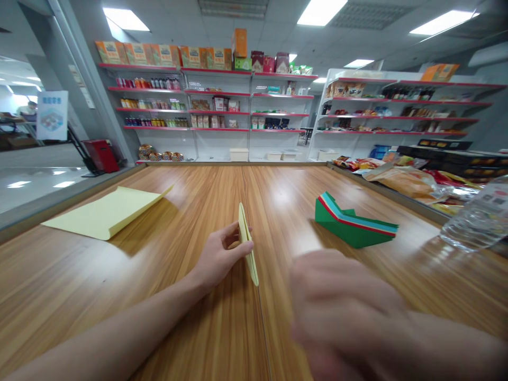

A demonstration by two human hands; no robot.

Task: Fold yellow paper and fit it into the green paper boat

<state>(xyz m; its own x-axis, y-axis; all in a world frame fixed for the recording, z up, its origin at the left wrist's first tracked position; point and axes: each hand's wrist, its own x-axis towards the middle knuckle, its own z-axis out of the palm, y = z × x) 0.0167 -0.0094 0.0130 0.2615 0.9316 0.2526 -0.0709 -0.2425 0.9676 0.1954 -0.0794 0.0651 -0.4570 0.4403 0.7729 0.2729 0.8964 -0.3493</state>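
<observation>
Between the thumb and fingers of my left hand [224,248] is a folded piece of pale yellow paper [246,246], standing on its edge above the wooden table [190,328]. My right hand [337,301] is close to the camera at the lower right, apart from the paper. Motion blur smears its curled-looking fingers, and whether it holds anything is not visible. Beyond it stands a folded paper boat [353,225], green outside with red, white and blue layers along its top. To the left lies a larger yellow paper sheet [105,211], with one edge curling up.
A clear plastic bottle [476,222] lies at the right edge. Packaged snacks [413,182] and black boxes [464,159] are piled along the table's right side. Shelves [218,114] with goods stand behind the far edge. At the left is a red box [101,156] on the floor.
</observation>
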